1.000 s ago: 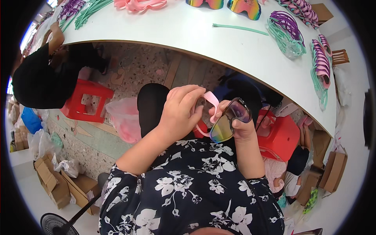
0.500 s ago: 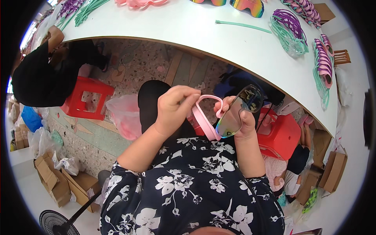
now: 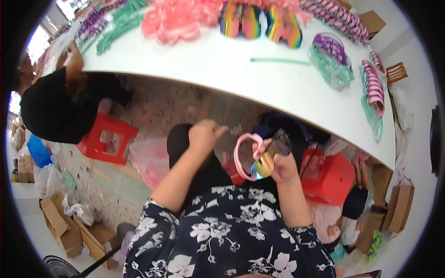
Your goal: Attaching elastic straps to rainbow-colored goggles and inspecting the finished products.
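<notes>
My right hand grips a pair of sport goggles with a shiny rainbow-tinted lens and a pink band that loops out to the left. The fingers wrap the lens side, and part of the lens is blurred. To the left of the band, apart from it, is my left hand. Its fingers are curled in and its thumb points right; nothing shows in it. Both hands are over my lap, below the near edge of the white table.
On the table are pink bands, rainbow lenses, a green cord and bagged purple-and-green cords. Red stools stand left and right. A person in black sits at left. Cardboard boxes lie lower left.
My left hand has come away from the pink band and moved left. The goggles have turned in my right hand and sit a little lower. The view has tilted up, showing more of the table.
</notes>
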`<state>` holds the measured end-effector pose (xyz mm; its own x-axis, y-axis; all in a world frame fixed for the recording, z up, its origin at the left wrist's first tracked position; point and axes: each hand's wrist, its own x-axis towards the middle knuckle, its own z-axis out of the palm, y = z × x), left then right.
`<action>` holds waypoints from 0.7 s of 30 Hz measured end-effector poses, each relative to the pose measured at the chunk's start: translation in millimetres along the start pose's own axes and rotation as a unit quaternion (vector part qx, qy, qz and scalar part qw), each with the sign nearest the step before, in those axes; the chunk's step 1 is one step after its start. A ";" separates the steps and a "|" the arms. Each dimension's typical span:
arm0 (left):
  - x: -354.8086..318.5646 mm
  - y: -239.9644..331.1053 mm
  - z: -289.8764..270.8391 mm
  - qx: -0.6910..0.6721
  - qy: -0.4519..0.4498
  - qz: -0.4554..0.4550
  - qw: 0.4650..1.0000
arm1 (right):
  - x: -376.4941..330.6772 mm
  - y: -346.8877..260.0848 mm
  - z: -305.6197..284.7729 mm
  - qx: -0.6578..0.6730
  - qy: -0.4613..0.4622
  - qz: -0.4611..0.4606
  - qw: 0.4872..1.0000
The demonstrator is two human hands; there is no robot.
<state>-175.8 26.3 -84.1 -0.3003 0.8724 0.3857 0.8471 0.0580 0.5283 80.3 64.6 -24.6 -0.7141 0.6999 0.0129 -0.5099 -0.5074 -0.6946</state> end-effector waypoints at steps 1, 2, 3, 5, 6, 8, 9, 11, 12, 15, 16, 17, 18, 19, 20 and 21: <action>-0.1 -0.9 5.2 0.032 -0.032 0.009 0.999 | -1.6 -0.2 1.3 -0.024 0.019 -0.011 0.999; -0.4 -1.9 10.7 0.065 -0.064 0.017 0.996 | -2.4 -0.8 2.5 -0.048 0.039 -0.023 0.998; -2.7 0.4 14.9 0.029 -0.071 0.004 0.997 | -1.9 -2.6 4.0 -0.054 0.049 -0.043 0.996; -17.5 2.7 27.4 -0.023 -0.099 0.003 0.995 | -2.8 -2.8 -0.2 -0.026 0.064 -0.064 0.996; -26.9 4.9 33.0 -0.037 -0.120 0.014 0.992 | -1.6 -1.1 -1.4 -0.005 0.068 -0.083 0.994; -37.5 34.5 18.7 -0.395 -0.302 -0.080 0.864 | 2.3 1.2 -2.2 0.041 0.077 -0.115 0.989; -51.9 49.9 17.7 -0.536 -0.331 -0.121 0.767 | 4.0 0.3 -1.0 0.052 0.060 -0.119 0.990; -64.1 74.5 10.6 -0.653 -0.352 -0.171 0.649 | 5.9 1.7 -1.5 0.062 0.069 -0.133 0.987; -67.2 85.6 2.9 -0.644 -0.353 -0.188 0.652 | 4.4 3.6 -3.0 0.068 0.077 -0.140 0.985; -66.1 90.9 -7.6 -0.659 -0.348 -0.245 0.620 | 0.5 4.6 -13.8 0.098 0.082 -0.138 0.982; -62.1 92.8 -13.5 -0.671 -0.343 -0.264 0.602 | -0.6 5.0 -16.3 0.101 0.076 -0.134 0.983; -61.6 98.0 -21.8 -0.652 -0.302 -0.301 0.628 | -1.6 5.5 -18.4 0.105 0.069 -0.130 0.984; -58.9 97.3 -25.4 -0.656 -0.270 -0.287 0.643 | -3.3 5.2 -19.7 0.108 0.063 -0.126 0.984; -57.5 94.1 -30.2 -0.660 -0.238 -0.273 0.658 | -7.1 5.6 -20.1 0.107 0.077 -0.107 0.986; -55.7 90.0 -35.4 -0.662 -0.205 -0.259 0.673 | -12.6 6.8 -20.1 0.106 0.090 -0.088 0.986; -51.4 81.8 -37.2 -0.662 -0.176 -0.247 0.685 | -18.2 7.7 -20.0 0.103 0.103 -0.069 0.987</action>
<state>-107.4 -31.9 -32.6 -0.0845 0.9817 -0.1708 -0.5300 0.1009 0.8420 99.0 58.0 -44.5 -0.5289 0.8463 -0.0638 -0.6973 -0.4761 -0.5357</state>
